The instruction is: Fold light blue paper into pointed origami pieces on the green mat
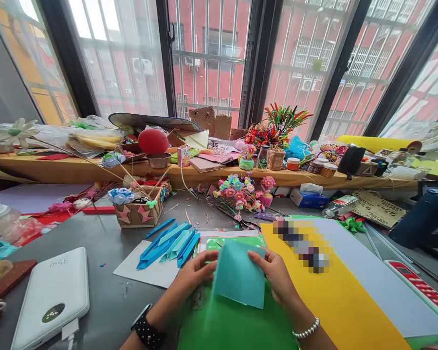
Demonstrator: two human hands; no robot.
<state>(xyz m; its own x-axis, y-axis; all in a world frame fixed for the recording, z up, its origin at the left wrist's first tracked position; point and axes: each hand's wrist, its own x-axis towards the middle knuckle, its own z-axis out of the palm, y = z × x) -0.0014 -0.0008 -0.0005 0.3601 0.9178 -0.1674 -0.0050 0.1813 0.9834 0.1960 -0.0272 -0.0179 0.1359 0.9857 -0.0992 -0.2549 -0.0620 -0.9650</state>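
Note:
A light-blue sheet of paper (240, 277) is held up in front of me, above a green sheet (237, 328). My right hand (273, 277) grips its right edge, thumb on the near face and fingers behind. At the left edge, my left hand (202, 270) has thumb and fingers closed on the paper, partly hidden behind it. Left of the hands, several folded blue paper strips (171, 245) lie on a white sheet (129, 265).
A white power bank (54, 291) with a cable lies at left. Behind stand a cardboard box (140, 216) and crocheted flowers (239, 192). Yellow paper (314, 287) and pale-blue paper (365, 262) spread to the right. A cluttered ledge (219, 177) runs below the windows.

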